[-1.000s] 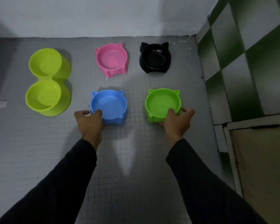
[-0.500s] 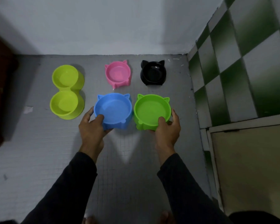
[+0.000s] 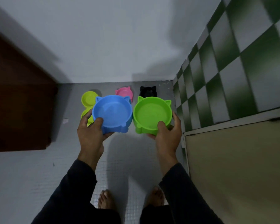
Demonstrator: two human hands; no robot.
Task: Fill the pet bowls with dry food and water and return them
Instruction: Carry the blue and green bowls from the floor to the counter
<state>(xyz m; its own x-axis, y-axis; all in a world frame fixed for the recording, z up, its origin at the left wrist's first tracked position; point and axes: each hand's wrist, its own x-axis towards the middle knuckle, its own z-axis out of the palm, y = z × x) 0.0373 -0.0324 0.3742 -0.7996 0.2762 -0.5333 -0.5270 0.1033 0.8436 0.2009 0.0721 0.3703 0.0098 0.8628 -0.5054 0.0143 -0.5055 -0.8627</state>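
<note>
My left hand (image 3: pixel 90 135) grips the near rim of an empty blue cat-eared bowl (image 3: pixel 111 111), thumb inside, fingers underneath. My right hand (image 3: pixel 166 136) grips an empty green cat-eared bowl (image 3: pixel 152 113) the same way. Both bowls are held side by side in the air above the floor. On the floor behind them stand a pink bowl (image 3: pixel 124 92), a black bowl (image 3: pixel 148 92) and a yellow-green double bowl (image 3: pixel 88 99), each partly hidden by the held bowls.
A dark brown wooden panel (image 3: pixel 18 102) stands at the left. A white wall (image 3: pixel 111 46) closes the back, and a green-and-white tiled wall (image 3: pixel 225 70) with a beige door (image 3: pixel 241 167) lies to the right. My bare feet (image 3: pixel 105 199) stand on the grey tiled floor (image 3: pixel 23 175).
Both bowls have been lifted off the floor and raised toward the camera. My view has pulled back and up, so my feet and more of the walls now show.
</note>
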